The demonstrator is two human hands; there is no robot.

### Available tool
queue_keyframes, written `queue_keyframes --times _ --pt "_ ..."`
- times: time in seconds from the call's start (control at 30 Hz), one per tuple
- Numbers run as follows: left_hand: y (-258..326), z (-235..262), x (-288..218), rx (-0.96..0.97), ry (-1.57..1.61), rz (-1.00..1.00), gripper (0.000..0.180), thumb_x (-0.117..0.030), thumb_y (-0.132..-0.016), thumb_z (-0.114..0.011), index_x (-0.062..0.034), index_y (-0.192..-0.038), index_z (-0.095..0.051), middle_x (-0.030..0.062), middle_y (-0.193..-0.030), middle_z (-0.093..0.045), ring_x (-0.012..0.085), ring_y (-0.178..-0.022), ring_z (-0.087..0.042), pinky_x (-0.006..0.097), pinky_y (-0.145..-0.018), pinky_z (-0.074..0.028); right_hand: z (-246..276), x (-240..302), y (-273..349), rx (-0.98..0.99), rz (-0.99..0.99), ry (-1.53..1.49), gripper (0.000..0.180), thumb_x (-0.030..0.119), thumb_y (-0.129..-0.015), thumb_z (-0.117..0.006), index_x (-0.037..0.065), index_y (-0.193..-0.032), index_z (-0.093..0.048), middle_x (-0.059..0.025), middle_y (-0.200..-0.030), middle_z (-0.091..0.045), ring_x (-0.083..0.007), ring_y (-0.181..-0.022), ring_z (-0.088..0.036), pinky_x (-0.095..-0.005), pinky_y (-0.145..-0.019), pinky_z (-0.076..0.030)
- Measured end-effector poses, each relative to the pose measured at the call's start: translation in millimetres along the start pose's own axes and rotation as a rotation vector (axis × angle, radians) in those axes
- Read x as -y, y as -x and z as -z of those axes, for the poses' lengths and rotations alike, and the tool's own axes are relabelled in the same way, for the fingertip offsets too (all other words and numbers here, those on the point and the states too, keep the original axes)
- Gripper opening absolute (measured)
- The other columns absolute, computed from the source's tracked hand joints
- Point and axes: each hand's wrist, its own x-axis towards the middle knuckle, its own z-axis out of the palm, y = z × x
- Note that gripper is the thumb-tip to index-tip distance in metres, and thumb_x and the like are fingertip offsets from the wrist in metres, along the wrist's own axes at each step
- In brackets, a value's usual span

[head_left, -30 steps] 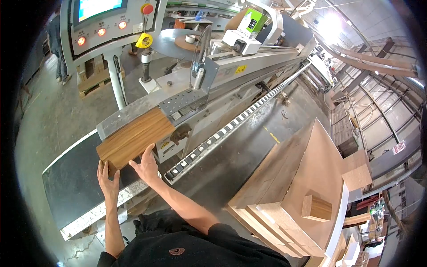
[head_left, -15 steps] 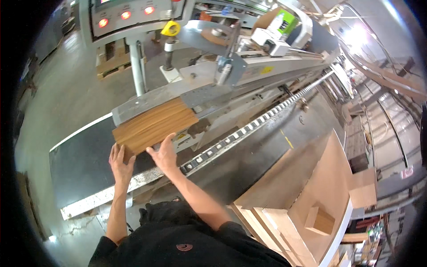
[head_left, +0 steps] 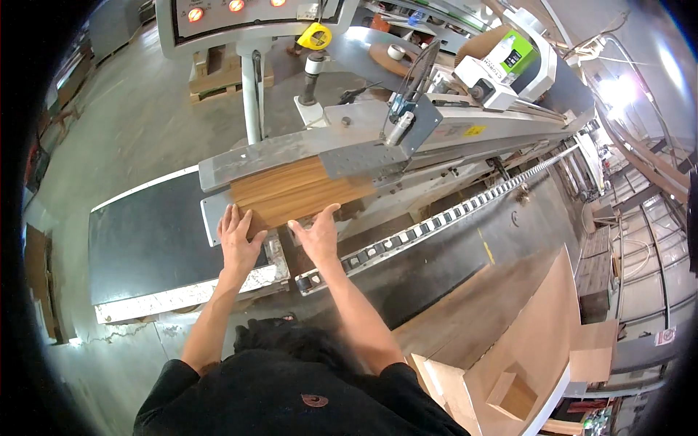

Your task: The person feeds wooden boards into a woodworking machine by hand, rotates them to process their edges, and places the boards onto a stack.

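A wood-grain board point(head_left: 298, 190) lies flat on the infeed of a long edge-banding machine, against the metal guide point(head_left: 262, 156). Its far right corner is under a grey perforated plate point(head_left: 356, 160). My left hand point(head_left: 238, 240) touches the near left corner, fingertips on the board and thumb held apart. Along the near edge, my right hand point(head_left: 318, 238) is spread, thumb and forefinger stretched out against the board. Neither hand wraps round it. The undersides of both hands are hidden.
A roller rail point(head_left: 429, 229) runs along the machine's near side. At left is a black-topped table point(head_left: 153, 240) with a pale edge. A control panel point(head_left: 247, 22), a yellow tape measure point(head_left: 315, 36) and a band reel point(head_left: 392, 58) stand beyond. A large carton point(head_left: 531, 320) is at right.
The board has slid right along the guide, its far corner passing under the perforated plate. Both hands have moved right with it. The view has shifted too.
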Motion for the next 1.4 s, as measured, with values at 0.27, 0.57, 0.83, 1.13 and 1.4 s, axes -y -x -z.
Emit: queue_keyframes --times 0.27,0.57,0.83,1.13,1.4 --pt "-21.3 -46.2 -51.5 0.008 0.007 -0.039 0.057 -0.019 -0.069 -0.082 -0.0008 -0.120 -0.064 0.0329 -0.139 -0.047 0.0451 -0.136 -0.038 0.053 -0.111 -0.028 52.3 -42.5 -40.2 0.076 -0.036 -0.084 0.119 0.034 -0.075 -0.083 -0.027 -0.139 -0.003 -0.0351 -0.112 -0.058 -0.0442 -0.109 -0.058 -0.0422 -0.095 -0.047" --pt "-42.3 -94.7 -107.4 -0.004 0.052 -0.066 0.052 -0.018 -0.069 -0.081 -0.0011 -0.116 -0.067 0.0353 -0.137 -0.047 0.0469 -0.136 -0.037 0.053 -0.110 -0.029 89.9 -101.8 -77.9 -0.011 0.025 -0.129 0.102 0.020 -0.075 -0.084 -0.025 -0.136 -0.016 -0.0237 -0.105 -0.068 -0.0300 -0.098 -0.068 -0.0335 -0.086 -0.052" --pt "-64.0 -148.1 -150.4 -0.029 0.104 -0.150 0.051 -0.020 -0.071 -0.080 -0.0033 -0.117 -0.066 0.0323 -0.129 -0.054 0.0448 -0.132 -0.041 0.054 -0.109 -0.029 173.1 -116.2 -62.9 -0.122 0.014 -0.070 0.084 0.031 -0.078 -0.081 -0.014 -0.137 -0.040 -0.0222 -0.108 -0.065 -0.0314 -0.098 -0.065 -0.0389 -0.084 -0.052" --pt "-98.6 -194.0 -176.7 0.115 0.200 -0.135 0.039 -0.023 -0.081 -0.072 0.0016 -0.112 -0.069 0.0215 -0.109 -0.069 0.0370 -0.100 -0.066 0.042 -0.089 -0.051 336.1 -148.3 154.3 -0.731 -0.401 -0.193 0.045 0.015 -0.088 -0.071 -0.001 -0.129 -0.060 -0.0115 -0.107 -0.069 -0.0136 -0.096 -0.063 -0.0282 -0.083 -0.052" --pt "-2.3 -131.3 -273.4 0.465 0.610 -0.457 0.034 0.001 -0.087 -0.062 0.0062 -0.121 -0.063 0.0231 -0.127 -0.062 0.0332 -0.122 -0.057 0.039 -0.105 -0.042 521.5 -243.5 458.8 -1.709 -0.753 0.354 0.029 0.028 -0.087 -0.074 0.005 -0.086 -0.056 0.0015 -0.077 -0.052 -0.0115 -0.070 -0.046 -0.0252 -0.066 -0.042"
